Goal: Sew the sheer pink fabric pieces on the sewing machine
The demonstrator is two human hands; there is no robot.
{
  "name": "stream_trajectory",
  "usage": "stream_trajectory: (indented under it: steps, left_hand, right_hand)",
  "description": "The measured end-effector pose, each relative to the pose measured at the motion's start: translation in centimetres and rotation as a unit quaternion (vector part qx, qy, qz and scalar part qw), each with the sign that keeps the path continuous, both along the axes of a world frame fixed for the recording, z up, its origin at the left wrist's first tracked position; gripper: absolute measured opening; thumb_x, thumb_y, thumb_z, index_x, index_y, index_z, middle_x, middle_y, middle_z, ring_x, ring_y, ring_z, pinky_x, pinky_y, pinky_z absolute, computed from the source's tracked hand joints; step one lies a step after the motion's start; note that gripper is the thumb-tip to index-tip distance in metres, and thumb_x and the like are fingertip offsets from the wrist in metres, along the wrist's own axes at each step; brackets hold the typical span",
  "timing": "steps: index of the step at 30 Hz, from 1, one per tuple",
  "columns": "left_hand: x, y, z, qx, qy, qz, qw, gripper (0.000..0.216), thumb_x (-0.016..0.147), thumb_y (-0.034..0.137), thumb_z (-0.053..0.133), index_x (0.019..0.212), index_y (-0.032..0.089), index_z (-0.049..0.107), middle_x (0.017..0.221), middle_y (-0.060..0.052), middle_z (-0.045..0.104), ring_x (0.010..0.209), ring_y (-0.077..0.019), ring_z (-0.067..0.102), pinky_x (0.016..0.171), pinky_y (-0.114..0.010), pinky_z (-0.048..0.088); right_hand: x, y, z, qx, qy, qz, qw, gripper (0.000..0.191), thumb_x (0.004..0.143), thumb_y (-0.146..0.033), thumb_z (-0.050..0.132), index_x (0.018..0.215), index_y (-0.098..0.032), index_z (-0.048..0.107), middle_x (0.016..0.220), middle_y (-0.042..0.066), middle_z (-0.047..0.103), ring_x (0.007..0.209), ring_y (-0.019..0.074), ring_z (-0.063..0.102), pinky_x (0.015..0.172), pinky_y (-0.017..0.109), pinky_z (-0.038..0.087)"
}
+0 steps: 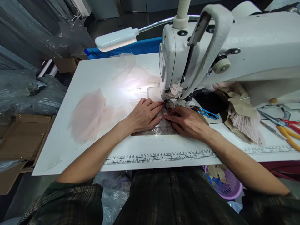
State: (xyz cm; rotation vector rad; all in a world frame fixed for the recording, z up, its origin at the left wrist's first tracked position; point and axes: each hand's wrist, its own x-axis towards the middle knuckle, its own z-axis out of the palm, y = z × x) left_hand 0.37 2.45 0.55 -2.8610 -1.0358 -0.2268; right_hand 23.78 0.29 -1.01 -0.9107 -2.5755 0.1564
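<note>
My left hand (pixel 147 114) lies flat, fingers stretched toward the presser foot (pixel 168 103) of a white sewing machine (pixel 172 56). Under its fingertips is sheer pale pink fabric (pixel 154 93), which runs up beside the needle area. Close on the other side, my right hand (pixel 187 121) rests with its index finger pointing left and the other fingers curled. Its fingertips are near a small pale piece at the foot; whether they pinch it I cannot tell. Beneath both hands is a shiny plate (pixel 161 128). A pink fabric flower (pixel 175 90) hangs on the machine head.
More sheer pink fabric (pixel 87 117) lies on the left of the white table (pixel 63 150). Blue thread snips (pixel 208 113) lie right of my right hand. Farther right are orange-handled scissors (pixel 287 134) and pink trimmings (pixel 246 123). A lamp (pixel 117 39) shines from above. A purple basket (pixel 231 187) stands below.
</note>
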Motion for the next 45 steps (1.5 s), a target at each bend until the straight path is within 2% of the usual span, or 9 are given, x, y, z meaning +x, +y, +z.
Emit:
stream_trajectory:
  steps: [12,19,27,31,36,45]
  left_hand:
    - [-0.1,-0.1,-0.6,-0.038,-0.083,0.007,0.996,0.042,0.095,0.037,0.048,0.129,0.015,0.057,0.14,-0.009,0.056,0.108,-0.0286,0.052,0.095,-0.05,0.034]
    - [0.0,-0.2,-0.9,-0.038,-0.083,0.012,0.996,0.043,0.095,0.038,0.047,0.13,0.014,0.058,0.141,-0.01,0.055,0.109,-0.0292,0.051,0.096,-0.051,0.032]
    - [0.4,-0.8,-0.9,-0.001,-0.069,0.021,0.997,0.042,0.096,0.036,0.044,0.128,0.012,0.058,0.139,-0.013,0.055,0.109,-0.0299,0.052,0.095,-0.052,0.035]
    - [0.5,-0.8,-1.2,0.035,-0.081,0.009,0.996,0.036,0.095,0.034,0.047,0.12,0.012,0.062,0.13,-0.015,0.061,0.106,-0.0289,0.055,0.094,-0.051,0.038]
    - [0.5,-0.7,-1.3,0.044,-0.104,-0.03,0.993,0.025,0.095,0.027,0.048,0.103,0.017,0.069,0.112,-0.009,0.07,0.089,-0.0217,0.059,0.092,-0.046,0.04]
    - [0.2,-0.8,-0.6,0.015,-0.088,-0.022,0.996,0.03,0.093,0.032,0.048,0.11,0.019,0.07,0.123,-0.007,0.067,0.093,-0.0237,0.058,0.093,-0.048,0.037]
  right_hand:
    - [-0.1,0.0,0.3,-0.005,0.031,0.0,1.0,0.032,0.093,-0.017,0.049,0.113,-0.016,0.073,0.105,0.015,0.061,0.088,0.0267,0.058,0.077,0.042,0.05]
    - [-0.2,0.0,0.3,-0.001,0.037,-0.003,0.999,0.031,0.091,-0.016,0.051,0.113,-0.017,0.073,0.103,0.014,0.061,0.089,0.0257,0.059,0.078,0.041,0.05]
    - [-0.1,0.1,-0.2,0.001,0.045,-0.005,0.999,0.032,0.091,-0.017,0.051,0.114,-0.018,0.073,0.104,0.014,0.061,0.091,0.0264,0.059,0.079,0.041,0.051]
    - [-0.1,0.2,-0.3,-0.008,0.039,-0.012,0.999,0.031,0.09,-0.018,0.052,0.113,-0.02,0.073,0.104,0.013,0.061,0.092,0.0265,0.059,0.08,0.042,0.051]
    - [-0.2,0.1,-0.3,-0.019,0.038,-0.017,0.999,0.031,0.091,-0.018,0.053,0.113,-0.02,0.073,0.104,0.013,0.061,0.092,0.0262,0.058,0.081,0.042,0.051]
    - [-0.2,-0.2,-0.5,-0.008,0.033,-0.026,0.999,0.031,0.095,-0.02,0.048,0.118,-0.018,0.069,0.105,0.014,0.06,0.092,0.0259,0.056,0.084,0.043,0.049]
